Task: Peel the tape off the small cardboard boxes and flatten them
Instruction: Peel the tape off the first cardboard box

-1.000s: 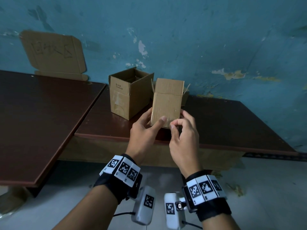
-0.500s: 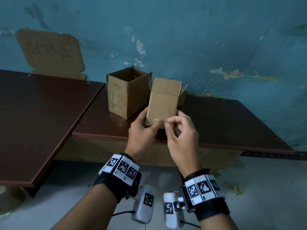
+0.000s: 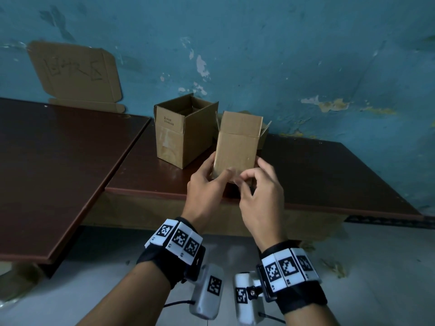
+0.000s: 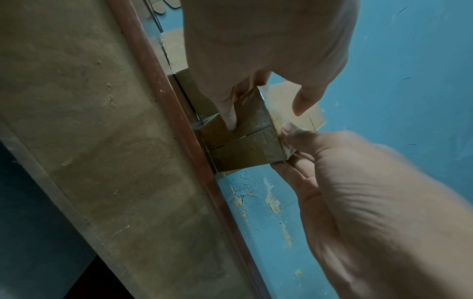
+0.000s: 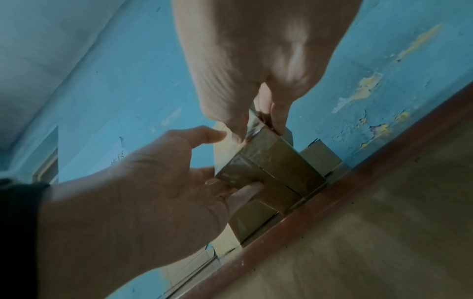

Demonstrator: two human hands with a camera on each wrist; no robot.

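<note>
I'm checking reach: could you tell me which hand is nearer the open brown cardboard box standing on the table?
Left. The left hand is just right of the open brown cardboard box; the right hand is farther right.

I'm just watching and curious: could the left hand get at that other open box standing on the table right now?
Probably not straight away: the left hand is busy gripping the held box while the right hand picks at its tape. The open box stands just beyond it, with nothing between; it would only have to let go.
</note>
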